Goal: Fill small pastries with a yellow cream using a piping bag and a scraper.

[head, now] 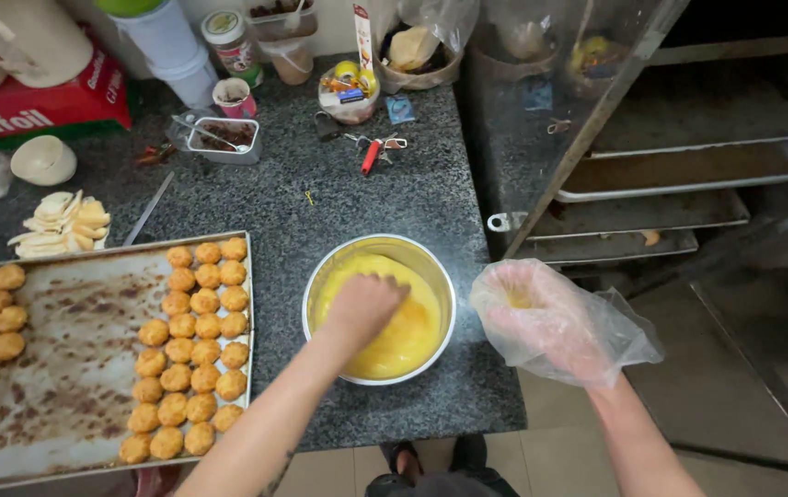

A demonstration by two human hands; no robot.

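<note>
A round metal bowl (pixel 325 276) of yellow dough stands near the front edge of the dark granite counter (pixel 339 193). My bare left hand (pixel 362 308) is down inside the bowl with its fingers curled into the yellow dough (pixel 412 336). My right hand (pixel 541 317), covered by a loose clear plastic glove, hovers off the counter's right edge beside the bowl with its fingers spread and nothing in it. Left of the bowl lies a worn metal baking tray (pixel 63 368) carrying rows of golden dough balls (pixel 196 354).
A rack with metal trays (pixel 688 170) stands at the right behind an open glass door. At the back of the counter are jars, a small metal tin (pixel 224 140), keys (pixel 371 152), a red box (pixel 35 106) and a pile of pale shells (pixel 63 225).
</note>
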